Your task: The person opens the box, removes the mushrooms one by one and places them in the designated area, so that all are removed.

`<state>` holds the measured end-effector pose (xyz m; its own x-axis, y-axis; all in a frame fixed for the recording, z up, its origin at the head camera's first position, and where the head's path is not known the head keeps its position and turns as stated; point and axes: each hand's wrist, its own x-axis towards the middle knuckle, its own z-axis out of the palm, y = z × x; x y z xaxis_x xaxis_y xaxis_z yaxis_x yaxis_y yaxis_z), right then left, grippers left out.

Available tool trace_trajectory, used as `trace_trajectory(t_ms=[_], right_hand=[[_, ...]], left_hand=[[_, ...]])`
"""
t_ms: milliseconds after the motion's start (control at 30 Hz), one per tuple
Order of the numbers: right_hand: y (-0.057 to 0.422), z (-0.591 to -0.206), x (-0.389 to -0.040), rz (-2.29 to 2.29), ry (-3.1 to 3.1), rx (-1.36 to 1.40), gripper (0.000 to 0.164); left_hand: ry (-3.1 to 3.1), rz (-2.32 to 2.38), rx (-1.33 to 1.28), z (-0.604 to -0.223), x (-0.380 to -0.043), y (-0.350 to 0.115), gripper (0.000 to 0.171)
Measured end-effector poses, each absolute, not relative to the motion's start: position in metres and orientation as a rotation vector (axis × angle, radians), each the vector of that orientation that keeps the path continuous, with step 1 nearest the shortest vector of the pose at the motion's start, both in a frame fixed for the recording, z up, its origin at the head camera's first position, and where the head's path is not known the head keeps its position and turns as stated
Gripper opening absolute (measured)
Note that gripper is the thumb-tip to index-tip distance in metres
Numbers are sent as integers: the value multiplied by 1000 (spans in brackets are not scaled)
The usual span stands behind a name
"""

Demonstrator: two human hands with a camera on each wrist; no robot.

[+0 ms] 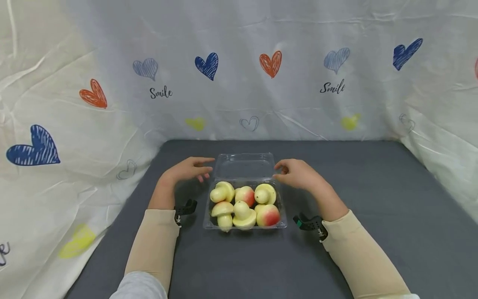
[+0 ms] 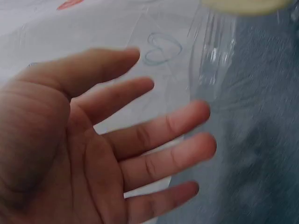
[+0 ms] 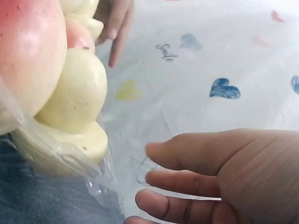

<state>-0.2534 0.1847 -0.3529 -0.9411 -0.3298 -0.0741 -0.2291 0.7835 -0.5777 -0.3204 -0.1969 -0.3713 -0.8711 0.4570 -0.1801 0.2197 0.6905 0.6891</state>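
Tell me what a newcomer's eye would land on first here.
First, the pale yellow mushroom shapes and red-blushed peach shapes, packed in a clear container on the dark table. Next, the left hand and right hand, holding nothing, on either side of its open lid. Behind them, blue and red hearts stand out on the white sheet.

From where I stand, a dark grey worktop (image 1: 239, 265) fills the lower middle of the frame. Behind it, across the top, is a wrinkled whitish sheet (image 1: 239, 25), which continues down both sides. It carries printed hearts (image 1: 270, 64) in blue, red and yellow, and "Smile" lettering (image 1: 161, 92) twice. The light looks yellower at the left edge.
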Motion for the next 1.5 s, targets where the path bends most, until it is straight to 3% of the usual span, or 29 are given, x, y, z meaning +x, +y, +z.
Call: trace_trajectory(t_ms=[267,433,600,667,1500], right_hand=[[170,-354,-248,-751,2761,-520,20],[164,-355,-243,-652,2790,-486,24],[159,-355,-235,-525,2802,-480,52],[157,-354,-231,-469,2801,-482,56],[149,-359,-232,-441,2919,-491,50]], left_hand=[[2481,1027,605,-375,-315,-181,64],[2459,1025,583,-374,-314,-177,69],[2403,1023,585,-374,-314,-173,72],[2396,1019,570,-374,-314,-173,72],[2473,978,526,-373,-307,-176,72]])
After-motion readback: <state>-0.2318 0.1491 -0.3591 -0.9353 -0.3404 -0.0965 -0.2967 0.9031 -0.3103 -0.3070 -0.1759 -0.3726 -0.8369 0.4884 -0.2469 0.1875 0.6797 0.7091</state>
